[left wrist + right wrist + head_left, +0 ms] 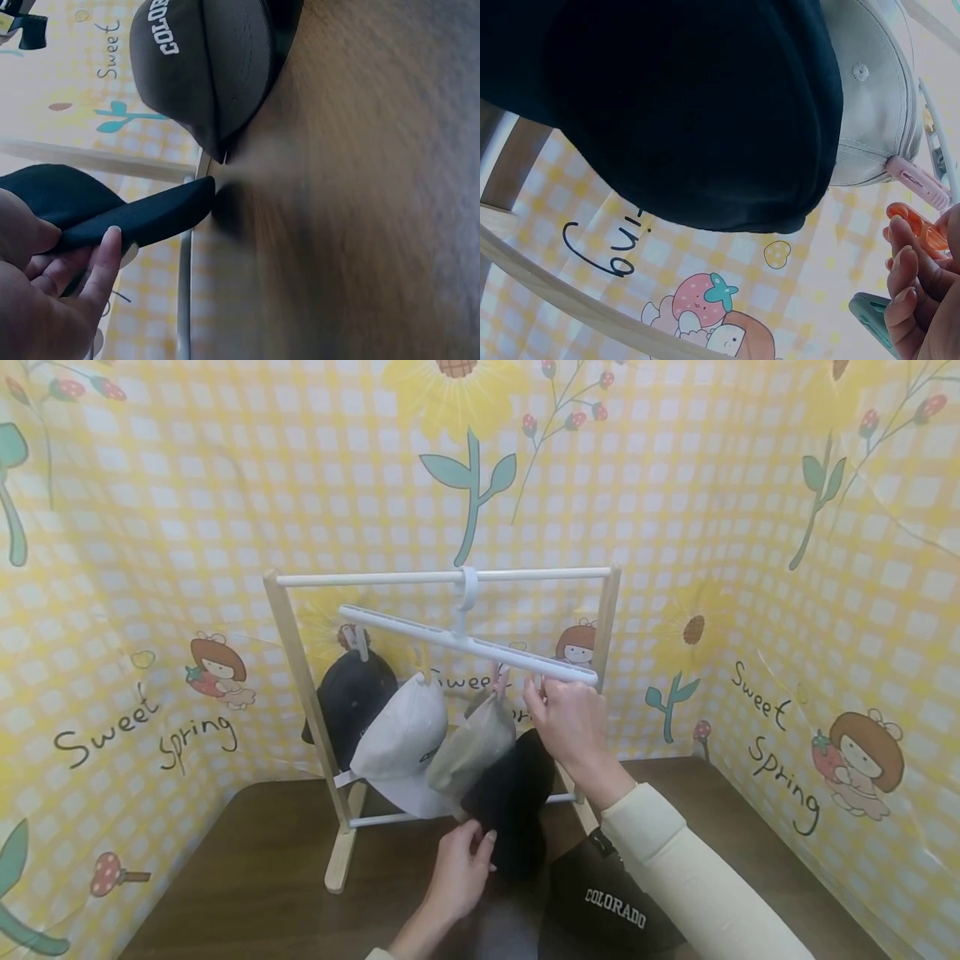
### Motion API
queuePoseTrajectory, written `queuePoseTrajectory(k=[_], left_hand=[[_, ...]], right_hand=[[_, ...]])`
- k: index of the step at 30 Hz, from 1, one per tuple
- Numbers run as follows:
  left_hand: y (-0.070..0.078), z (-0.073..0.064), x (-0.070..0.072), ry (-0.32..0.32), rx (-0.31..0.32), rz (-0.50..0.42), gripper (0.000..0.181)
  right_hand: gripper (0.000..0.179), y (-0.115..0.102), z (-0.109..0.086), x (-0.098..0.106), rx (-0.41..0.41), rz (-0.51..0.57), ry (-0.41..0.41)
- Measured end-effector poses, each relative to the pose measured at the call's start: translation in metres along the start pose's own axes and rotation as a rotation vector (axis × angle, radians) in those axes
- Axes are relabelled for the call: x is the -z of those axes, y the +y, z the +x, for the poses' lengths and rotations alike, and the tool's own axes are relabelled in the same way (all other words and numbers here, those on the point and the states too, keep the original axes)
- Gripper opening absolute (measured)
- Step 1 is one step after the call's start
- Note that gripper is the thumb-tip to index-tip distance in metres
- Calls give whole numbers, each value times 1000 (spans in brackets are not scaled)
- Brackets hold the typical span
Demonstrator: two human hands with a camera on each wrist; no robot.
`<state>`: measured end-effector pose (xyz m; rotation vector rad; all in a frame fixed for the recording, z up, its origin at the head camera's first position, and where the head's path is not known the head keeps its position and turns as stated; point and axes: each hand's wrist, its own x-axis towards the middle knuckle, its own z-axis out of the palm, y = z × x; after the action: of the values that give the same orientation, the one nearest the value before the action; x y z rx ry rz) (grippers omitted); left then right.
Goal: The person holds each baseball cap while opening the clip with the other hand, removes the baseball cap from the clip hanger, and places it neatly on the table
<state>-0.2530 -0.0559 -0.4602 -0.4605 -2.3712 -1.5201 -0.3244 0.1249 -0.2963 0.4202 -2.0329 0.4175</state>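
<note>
My left hand [461,868] pinches the brim of a black cap [517,802], thumb on one side and fingers on the other, as the left wrist view shows. Beneath the low right end of a tilted white hanger [420,628], my right hand [573,722] grips an orange clip [919,225]. The black cap's crown appears apart from that clip in the right wrist view. Also on the hanger are a beige cap [472,747] in a pink clip [919,182], a white cap [405,735] in a yellow clip and another black cap [356,693] in a grey clip.
A wooden rack [292,635] with a white top bar [360,579] carries the hanger. On the brown table [262,860], a dark cap lettered COLORADO [611,893] lies at front right. A green clip [874,322] hangs beside my right fingers. Patterned cloth surrounds the table.
</note>
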Motion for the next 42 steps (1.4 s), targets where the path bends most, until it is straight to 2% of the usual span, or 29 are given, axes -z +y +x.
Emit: queuePoseTrajectory(k=[4,13,18,25,32,37,39,42], left_hand=[[0,0,14,10,9,7,28],[-4,0,44,17,40,94,27],[-8,-3,58,1,61,75,28],[-15,-6,77,-98,146,31,30],[-25,-11,93,-200,175,-13,29],[-31,-11,104,-301,188,-72,23],[-32,-11,108,-315,204,-59,26],[-36,-14,109,-355,220,4,40]], right_hand=[[49,-1,0,0,3,9,-1],[50,-2,0,1,-4,10,-11],[50,-1,-1,1,0,12,-17],[49,1,-1,0,12,1,-11],[49,1,0,1,14,11,-11],[50,1,0,2,10,13,-19],[50,1,0,2,9,13,-19],[50,3,0,2,3,13,-16]])
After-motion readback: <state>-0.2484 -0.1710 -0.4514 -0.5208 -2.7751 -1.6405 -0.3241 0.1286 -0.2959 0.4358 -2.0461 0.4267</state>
